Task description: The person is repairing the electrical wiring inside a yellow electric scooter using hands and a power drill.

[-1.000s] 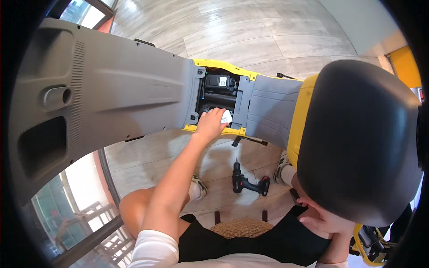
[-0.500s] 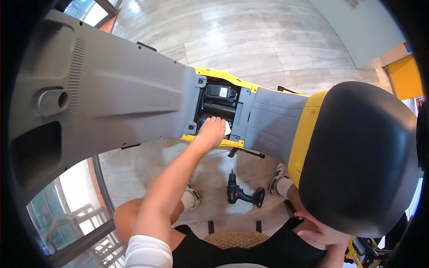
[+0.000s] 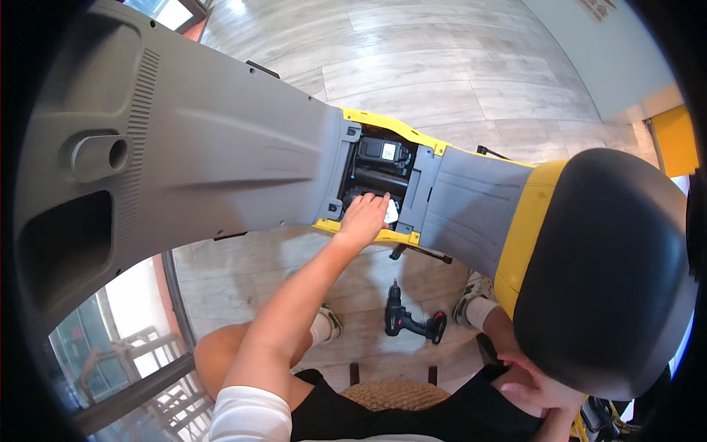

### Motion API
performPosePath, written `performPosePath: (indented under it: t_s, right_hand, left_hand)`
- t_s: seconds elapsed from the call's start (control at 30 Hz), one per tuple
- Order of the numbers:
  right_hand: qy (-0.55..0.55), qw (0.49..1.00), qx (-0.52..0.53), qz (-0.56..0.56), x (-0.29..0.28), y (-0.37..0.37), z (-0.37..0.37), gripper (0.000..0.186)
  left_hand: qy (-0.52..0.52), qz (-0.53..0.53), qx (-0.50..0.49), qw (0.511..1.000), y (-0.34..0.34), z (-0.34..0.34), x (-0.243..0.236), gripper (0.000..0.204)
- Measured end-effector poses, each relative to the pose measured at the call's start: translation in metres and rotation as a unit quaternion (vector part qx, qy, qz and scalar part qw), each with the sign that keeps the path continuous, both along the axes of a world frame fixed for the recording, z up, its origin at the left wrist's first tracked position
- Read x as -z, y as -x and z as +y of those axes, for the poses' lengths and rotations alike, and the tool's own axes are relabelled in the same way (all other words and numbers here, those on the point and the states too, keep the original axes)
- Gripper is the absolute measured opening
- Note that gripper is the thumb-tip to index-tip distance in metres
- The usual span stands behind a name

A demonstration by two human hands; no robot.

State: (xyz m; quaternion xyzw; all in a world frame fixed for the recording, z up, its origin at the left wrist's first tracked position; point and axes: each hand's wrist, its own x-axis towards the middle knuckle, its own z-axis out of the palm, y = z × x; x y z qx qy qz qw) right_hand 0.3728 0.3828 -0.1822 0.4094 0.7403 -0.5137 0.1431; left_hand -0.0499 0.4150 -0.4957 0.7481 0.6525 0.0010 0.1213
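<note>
My left hand (image 3: 364,219) reaches into the open compartment (image 3: 425,171) in the middle of a grey and yellow scooter body. Its fingers are bent close together over dark parts at the near side, and what they grip, if anything, is hidden. Right beside the fingertips shows a white patch (image 3: 391,212), perhaps a label. Farther inside sits a black box (image 3: 381,151) with a small white label, and a dark tube (image 3: 381,179) runs across between. My right hand (image 3: 541,387) rests on my right thigh with its fingers apart, holding nothing.
A black cordless drill (image 3: 412,317) lies on the wood-look floor between my feet. To the right, the black seat (image 3: 607,272) bulges toward me. The grey front panel (image 3: 221,140) spreads to the left. Under me is a woven stool (image 3: 394,395).
The whole view has shifted, so the scooter and drill appear farther right. My left hand stays in the compartment, with more of the white patch showing beside its fingers. My right hand remains resting.
</note>
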Motion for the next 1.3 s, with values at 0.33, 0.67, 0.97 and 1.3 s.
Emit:
performPosePath:
  t_s: [0.33, 0.67, 0.97, 1.3]
  right_hand:
    - [0.002, 0.999, -0.047, 0.024, 0.016, -0.012, -0.011, 0.054]
    - [-0.06, 0.992, -0.088, 0.062, 0.019, -0.018, -0.014, 0.056]
    - [0.022, 0.996, -0.066, 0.049, 0.0, -0.006, -0.003, 0.06]
    - [0.007, 1.0, -0.002, -0.006, -0.004, -0.002, -0.006, 0.052]
  left_hand:
    - [-0.074, -0.156, -0.123, 0.977, 0.0, -0.02, -0.015, 0.035]
    - [-0.172, -0.196, -0.296, 0.919, 0.044, -0.006, -0.018, 0.03]
    - [-0.136, -0.165, -0.367, 0.905, 0.037, 0.034, -0.023, 0.029]
    - [-0.061, -0.08, -0.368, 0.924, 0.028, 0.051, -0.03, 0.029]
